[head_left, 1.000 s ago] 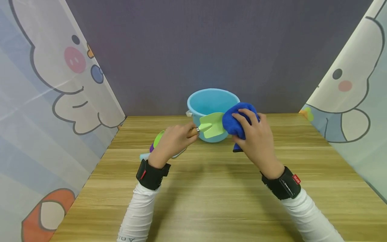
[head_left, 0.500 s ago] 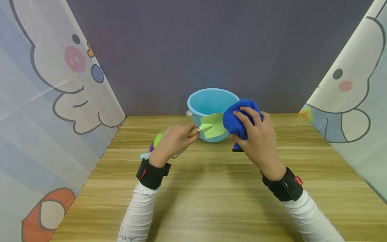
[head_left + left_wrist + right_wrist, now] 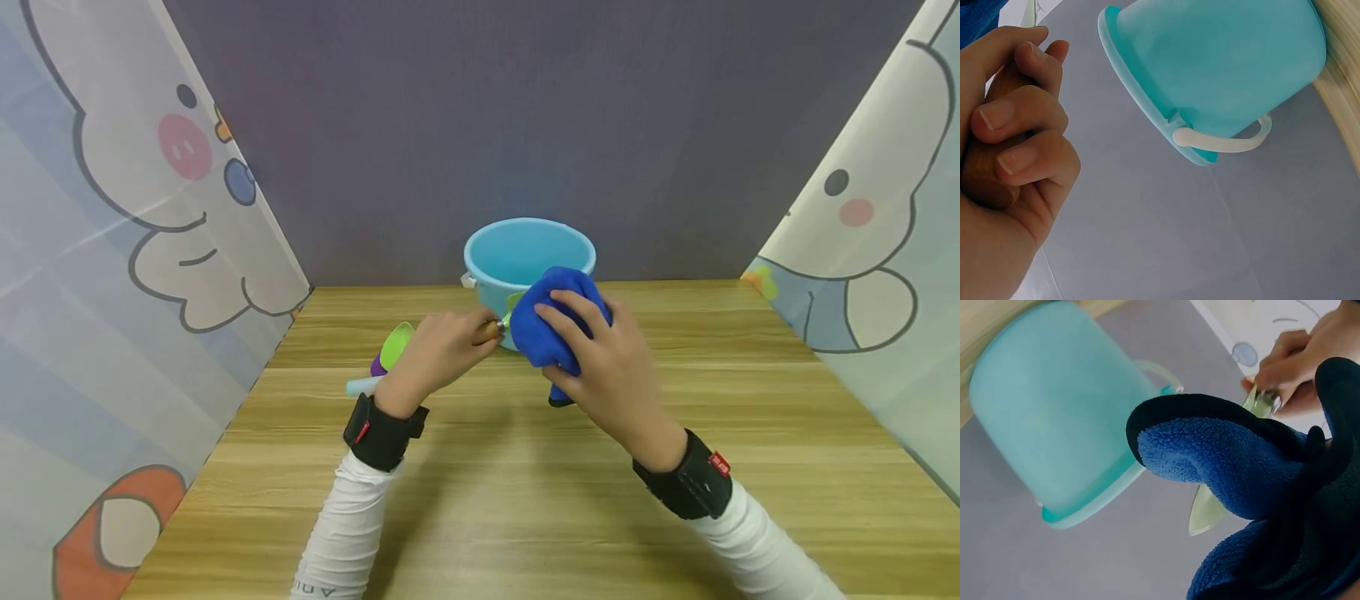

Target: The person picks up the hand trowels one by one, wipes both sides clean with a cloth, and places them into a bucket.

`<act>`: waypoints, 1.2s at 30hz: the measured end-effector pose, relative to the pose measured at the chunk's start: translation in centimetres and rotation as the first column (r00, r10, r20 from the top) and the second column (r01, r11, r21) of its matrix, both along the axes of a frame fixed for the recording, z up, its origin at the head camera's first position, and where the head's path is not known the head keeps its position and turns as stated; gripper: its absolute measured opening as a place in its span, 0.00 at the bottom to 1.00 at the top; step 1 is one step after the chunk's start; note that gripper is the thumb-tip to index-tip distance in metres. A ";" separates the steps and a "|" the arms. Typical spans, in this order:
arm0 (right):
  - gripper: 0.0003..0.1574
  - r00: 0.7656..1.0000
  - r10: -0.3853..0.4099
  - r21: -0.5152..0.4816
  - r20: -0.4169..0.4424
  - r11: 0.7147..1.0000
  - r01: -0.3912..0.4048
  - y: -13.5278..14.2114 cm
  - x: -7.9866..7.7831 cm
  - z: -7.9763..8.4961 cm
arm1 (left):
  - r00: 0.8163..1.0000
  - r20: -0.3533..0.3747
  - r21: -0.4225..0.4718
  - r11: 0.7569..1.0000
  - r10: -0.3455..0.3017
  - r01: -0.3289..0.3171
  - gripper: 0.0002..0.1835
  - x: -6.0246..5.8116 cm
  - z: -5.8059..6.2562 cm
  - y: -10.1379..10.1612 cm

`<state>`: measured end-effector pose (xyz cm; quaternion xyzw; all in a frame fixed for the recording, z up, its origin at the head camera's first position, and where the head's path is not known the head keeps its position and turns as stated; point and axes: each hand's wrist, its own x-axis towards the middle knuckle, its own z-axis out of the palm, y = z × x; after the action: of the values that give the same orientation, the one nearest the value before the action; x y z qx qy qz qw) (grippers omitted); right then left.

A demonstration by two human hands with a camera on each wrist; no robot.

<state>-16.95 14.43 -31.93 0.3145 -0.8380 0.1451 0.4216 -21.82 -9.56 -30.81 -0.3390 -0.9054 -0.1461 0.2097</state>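
Observation:
My left hand (image 3: 438, 354) curls its fingers round the wooden handle (image 3: 994, 169) of a small hand trowel, as the left wrist view shows. The light green trowel blade (image 3: 1207, 511) is mostly covered in the head view by a blue cloth (image 3: 546, 321). My right hand (image 3: 611, 367) grips this bunched cloth against the blade, fingers spread over its top. A dark-edged corner of it hangs below the palm. Just behind both hands stands a light blue bucket (image 3: 489, 293), upright, with a white handle (image 3: 1229, 144) hanging at its side.
Left of the bucket, partly hidden by my left hand, lie a green scoop-like piece (image 3: 396, 343), a purple piece (image 3: 377, 366) and a pale blue piece (image 3: 362, 387). The wooden table (image 3: 487, 508) meets a dark grey panel (image 3: 525, 108) at the back.
My right hand has moved left and slightly down with the cloth, which now covers most of the trowel blade. The left hand and the trowel have hardly moved.

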 end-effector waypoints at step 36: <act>0.49 0.999 -0.032 0.096 0.032 0.995 0.028 -1.3 -0.6 -1.7 | 1.000 -0.021 -0.065 0.998 -0.010 0.008 0.10 0.9 0.2 1.0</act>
<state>-17.59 13.13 -33.60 0.3191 -0.8555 0.1040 0.3942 -20.89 -8.59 -30.57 -0.3511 -0.9059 -0.1139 0.2075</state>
